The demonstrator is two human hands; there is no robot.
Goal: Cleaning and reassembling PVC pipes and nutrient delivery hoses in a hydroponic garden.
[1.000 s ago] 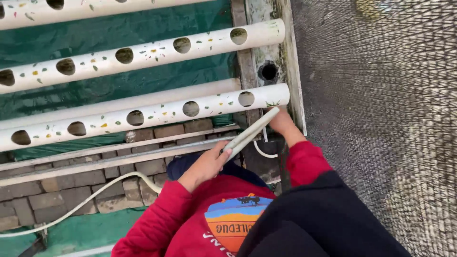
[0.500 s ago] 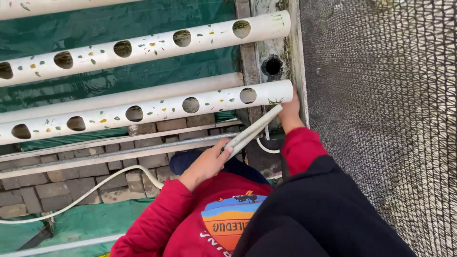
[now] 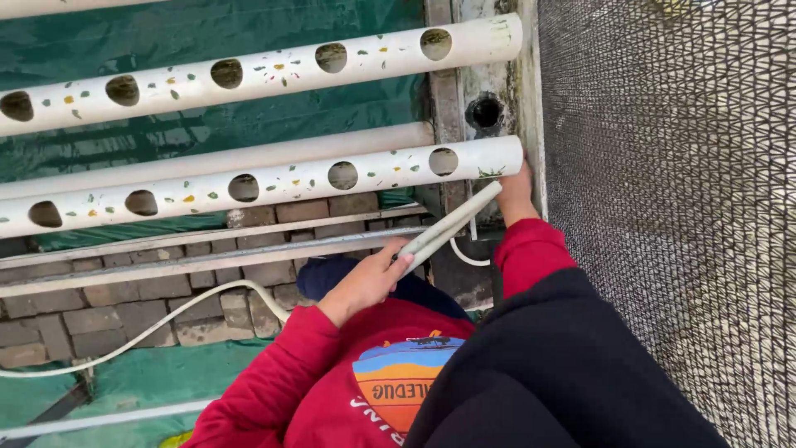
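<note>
While the short white pipe piece slants from its low end at about seven o'clock to its high end at one o'clock, I hold it in my left hand, fingers curled shut around the lower end with the thumb laid along the top, which seems to be what keeps it angled up toward the end of the near holed pipe. Its upper tip sits just beside my right hand, at nine o'clock from it; that hand is pressed up under the capped end of the holed pipe, and whether its fingers grip anything I cannot tell (they are tucked out of sight behind the pipe). A thin white tube loops down just below the slanted piece. Further out, a second holed pipe runs parallel at twelve o'clock over green sheeting, a white hose trails across the brick paving at eight o'clock, and dark shade netting fills three o'clock.
</note>
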